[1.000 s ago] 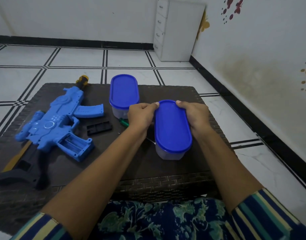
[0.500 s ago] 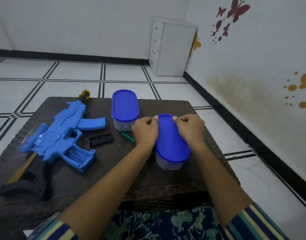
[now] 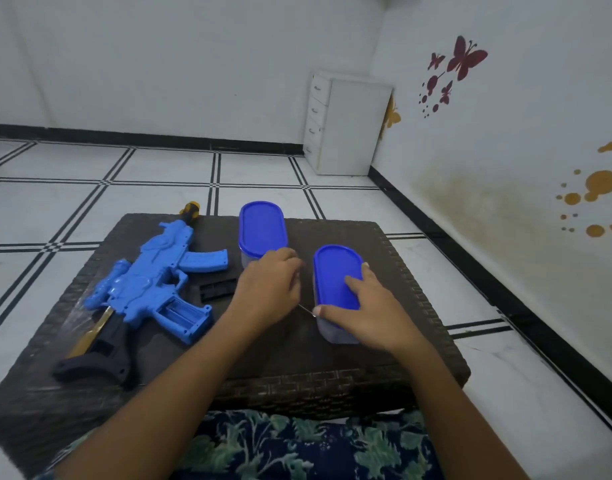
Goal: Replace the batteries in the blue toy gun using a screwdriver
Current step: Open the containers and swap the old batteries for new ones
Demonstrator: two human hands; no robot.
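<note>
The blue toy gun (image 3: 148, 289) lies on the left of the dark wicker table (image 3: 412, 306), its battery compartment (image 3: 183, 315) open. Its black cover (image 3: 217, 289) sits beside it. My right hand (image 3: 363, 306) grips the near blue-lidded container (image 3: 332, 268) from above, fingers across the lid and thumb on its left edge. My left hand (image 3: 268, 289) hovers curled just left of that container, hiding the screwdriver's handle. Only the screwdriver's metal tip (image 3: 305, 310) shows, lying by my right thumb. Whether my left hand holds the handle is hidden.
A second blue-lidded container (image 3: 262, 230) stands behind my left hand. A white drawer cabinet (image 3: 346, 126) is in the far corner on the tiled floor. A wall runs along the right. My patterned clothing (image 3: 297, 448) fills the bottom edge.
My left hand has left the near container's lid and moved left over the screwdriver. My right hand has slid from the lid's far end to lie across its top. The camera has tilted upward.
</note>
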